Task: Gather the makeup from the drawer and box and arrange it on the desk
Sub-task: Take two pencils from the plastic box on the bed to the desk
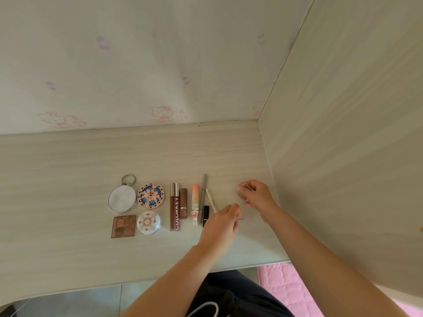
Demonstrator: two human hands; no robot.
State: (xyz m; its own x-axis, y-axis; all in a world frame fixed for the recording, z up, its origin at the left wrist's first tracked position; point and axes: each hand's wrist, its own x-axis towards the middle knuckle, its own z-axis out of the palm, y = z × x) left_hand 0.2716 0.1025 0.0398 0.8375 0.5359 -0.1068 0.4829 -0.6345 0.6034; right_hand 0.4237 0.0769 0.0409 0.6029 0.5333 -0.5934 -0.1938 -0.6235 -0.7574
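Makeup lies in rows on the pale wooden desk (68, 170): a round silver mirror compact (122, 199), a blue-patterned round compact (150, 196), a brown eyeshadow palette (123, 226), a white floral compact (149, 222), two lip gloss tubes (174, 207), a brown lipstick (183, 203), a pink tube (195, 203), a grey pencil (203, 195), a white pencil (210, 200) and a small dark lipstick (205, 215). My left hand (223, 225) pinches a thin silver stick (240, 219) just right of the pencils. My right hand (257, 195) holds a small clear item (243, 191) above the desk, further right.
A wall with cartoon cat prints (160, 114) stands behind the desk and a wooden side panel (343, 133) closes it on the right. The desk's front edge runs below my forearms. A pink mat (283, 287) lies on the floor beyond it.
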